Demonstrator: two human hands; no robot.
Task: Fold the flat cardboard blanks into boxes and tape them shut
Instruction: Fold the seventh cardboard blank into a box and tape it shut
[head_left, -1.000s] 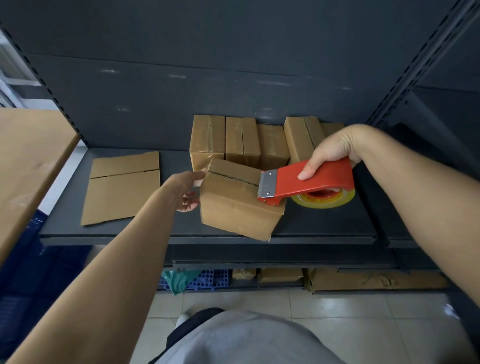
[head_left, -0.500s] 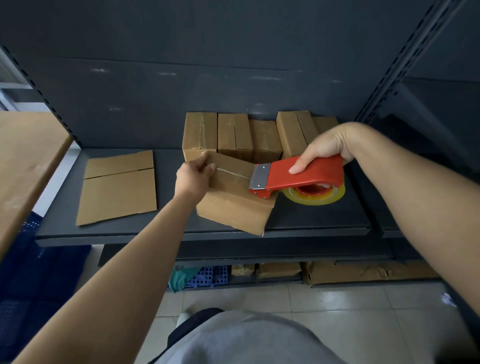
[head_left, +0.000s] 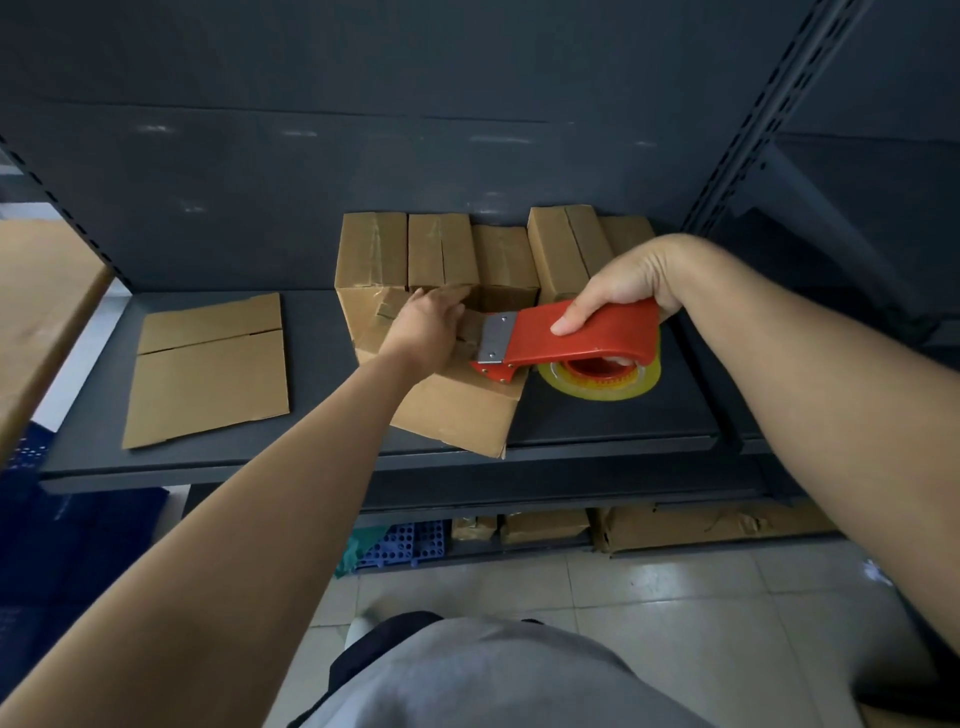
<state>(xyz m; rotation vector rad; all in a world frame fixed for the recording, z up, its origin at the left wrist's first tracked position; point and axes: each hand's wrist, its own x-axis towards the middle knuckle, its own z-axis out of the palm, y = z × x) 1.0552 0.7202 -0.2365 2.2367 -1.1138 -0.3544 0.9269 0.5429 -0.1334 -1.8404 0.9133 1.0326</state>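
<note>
Two bare hands work over one folded cardboard box (head_left: 457, 410) on a dark metal shelf (head_left: 613, 421), near its front edge, box sitting askew w/ one corner at the lip. Left hand (head_left: 428, 325) lies flat on the box top, fingers stretched toward the far side, pressing down; grip is wide, palm-down, not wrapped round anything. Right hand (head_left: 618, 286) has its grip closed round the handle of a red tape dispenser (head_left: 576, 338), thumb along the near side. Dispenser's metal blade end sits on the box top just beside the left hand's fingers; its roll of clear-yellowish tape (head_left: 602, 382) hangs off to the right of the box, above the shelf. Behind, approx. five finished taped boxes (head_left: 441, 249) stand in a row vs. the back panel, touching each other. Flat cardboard blank (head_left: 208, 369) lies on the shelf's left part, well apart from the box. More cardboard on the lower shelf (head_left: 545, 525), above the tiled floor (head_left: 649, 582).
</note>
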